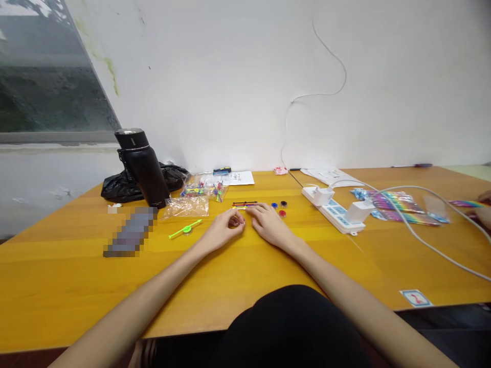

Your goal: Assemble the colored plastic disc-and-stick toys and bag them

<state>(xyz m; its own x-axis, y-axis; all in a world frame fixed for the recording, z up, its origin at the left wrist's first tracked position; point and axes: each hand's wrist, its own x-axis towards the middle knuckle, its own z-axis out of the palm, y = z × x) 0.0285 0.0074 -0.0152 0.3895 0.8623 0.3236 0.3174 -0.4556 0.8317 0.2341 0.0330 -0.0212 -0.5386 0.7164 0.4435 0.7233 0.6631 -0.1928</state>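
Both my hands rest near the middle of the wooden table (pixel 76 276). My left hand (pixel 226 227) is curled in a pinch on a small dark piece that I cannot name. My right hand (pixel 268 221) lies palm down beside it, fingers bent over thin coloured sticks (pixel 244 204) lying just beyond. Small blue, red and dark round pieces (pixel 280 207) sit right of those sticks. A green stick with a round disc (pixel 186 229) lies to the left of my left hand.
A black flask (pixel 141 166) stands at the back left before a black bag (pixel 123 186). Clear bags of coloured parts (pixel 203 191) lie behind. A white power strip (pixel 335 209) with plugs and cables sits right, beside rainbow packets (pixel 399 207). Another person's hand (pixel 484 209) shows at the right edge.
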